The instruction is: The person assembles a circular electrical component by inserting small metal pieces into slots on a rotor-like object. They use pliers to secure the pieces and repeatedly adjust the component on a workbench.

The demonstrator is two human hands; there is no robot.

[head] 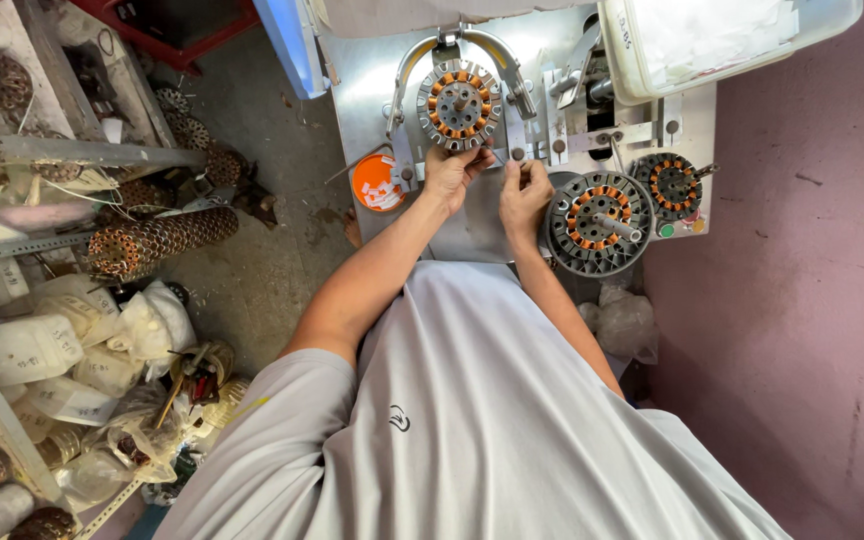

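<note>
A round motor stator [459, 103] with copper-wound slots sits in a metal fixture on a steel worktable [372, 90]. My left hand [454, 172] touches its lower edge from below, fingers bent against it. My right hand [523, 192] is just to the right, fingers pinched on something small that I cannot make out. A larger stator [598, 222] lies beside my right hand, and a smaller one [669, 185] sits further right.
An orange lid [376, 183] with small white pieces lies left of my left hand. A white plastic tub [722, 40] stands at the back right. Shelves [82, 152] and stacked stator cores [157, 240] fill the left; white bags [72, 345] lie below. A pink wall [812, 280] is right.
</note>
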